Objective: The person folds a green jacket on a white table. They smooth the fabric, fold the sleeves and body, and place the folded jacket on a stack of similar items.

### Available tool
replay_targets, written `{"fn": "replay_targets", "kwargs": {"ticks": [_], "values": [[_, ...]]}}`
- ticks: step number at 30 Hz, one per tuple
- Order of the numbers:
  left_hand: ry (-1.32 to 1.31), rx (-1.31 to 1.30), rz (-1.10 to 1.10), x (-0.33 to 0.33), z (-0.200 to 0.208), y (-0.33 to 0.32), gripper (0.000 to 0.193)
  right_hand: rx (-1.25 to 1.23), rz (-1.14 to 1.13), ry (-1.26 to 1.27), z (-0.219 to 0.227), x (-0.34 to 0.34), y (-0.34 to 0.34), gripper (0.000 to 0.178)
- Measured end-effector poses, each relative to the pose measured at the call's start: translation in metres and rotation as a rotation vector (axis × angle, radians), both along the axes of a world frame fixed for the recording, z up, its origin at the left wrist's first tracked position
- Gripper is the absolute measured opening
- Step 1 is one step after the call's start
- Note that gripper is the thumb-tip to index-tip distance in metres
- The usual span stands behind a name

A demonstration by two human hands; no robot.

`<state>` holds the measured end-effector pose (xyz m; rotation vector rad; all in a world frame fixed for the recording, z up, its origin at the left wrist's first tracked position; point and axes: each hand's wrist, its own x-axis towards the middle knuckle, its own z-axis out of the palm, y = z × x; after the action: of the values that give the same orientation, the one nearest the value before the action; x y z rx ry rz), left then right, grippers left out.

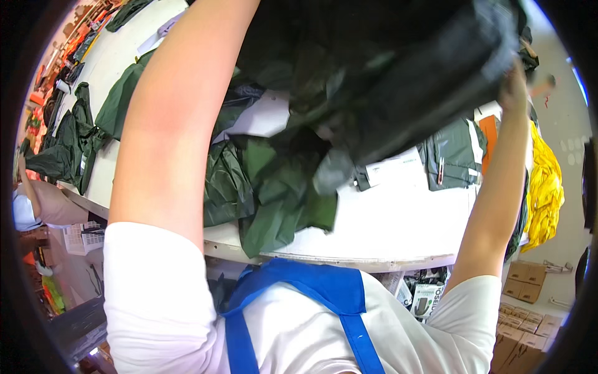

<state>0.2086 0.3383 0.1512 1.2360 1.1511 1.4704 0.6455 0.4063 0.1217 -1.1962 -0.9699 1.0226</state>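
Note:
A large dark green, nearly black garment (430, 81) of shiny, raincoat-like fabric is lifted over the white table and blurred by motion. My right hand (513, 90), raised at the upper right, is closed on the garment's right end; its fingers are partly hidden and smeared. My left forearm (180, 106) reaches up past the top edge, so my left hand is out of view. Beneath the raised fabric, crumpled green garment parts (274, 187) lie on the table and hang over its near edge. A folded dark green garment (451, 156) rests at the right.
The white table (386, 230) curves across in front of me. A white paper sheet (395, 169) lies near the folded garment. Yellow fabric (543, 187) hangs at the right, above cardboard boxes (523, 280). On the left, another person (47, 202) handles green fabric (68, 149).

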Motion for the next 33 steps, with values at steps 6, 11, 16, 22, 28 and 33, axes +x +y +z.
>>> {"fn": "replay_targets", "kwargs": {"ticks": [6, 11, 16, 22, 28, 33], "values": [[0.660, -0.222, 0.089, 0.024, -0.263, -0.071, 0.101, -0.173, 0.129, -0.692, -0.182, -0.009, -0.106, 0.058], [0.552, -0.788, 0.013, 0.047, -0.343, -0.195, 0.114, -0.449, 0.445, -0.311, -0.305, -0.097, -0.227, 0.101], [-0.062, -1.075, 0.020, 0.114, -0.325, -0.212, 0.083, -0.700, 0.581, -0.002, -0.320, -0.106, -0.200, 0.037], [-0.758, -0.380, -0.076, 0.125, -0.300, -0.266, 0.039, -0.597, 0.541, 0.748, -0.224, -0.068, -0.237, 0.030], [-0.327, -1.053, -0.183, 0.112, -0.333, -0.375, 0.055, -0.853, 0.888, -0.643, -0.275, 0.044, -0.336, 0.046], [0.626, -0.308, 0.313, 0.121, -0.325, -0.342, 0.056, -0.162, 0.310, -1.334, -0.267, 0.040, -0.354, 0.048]]}}
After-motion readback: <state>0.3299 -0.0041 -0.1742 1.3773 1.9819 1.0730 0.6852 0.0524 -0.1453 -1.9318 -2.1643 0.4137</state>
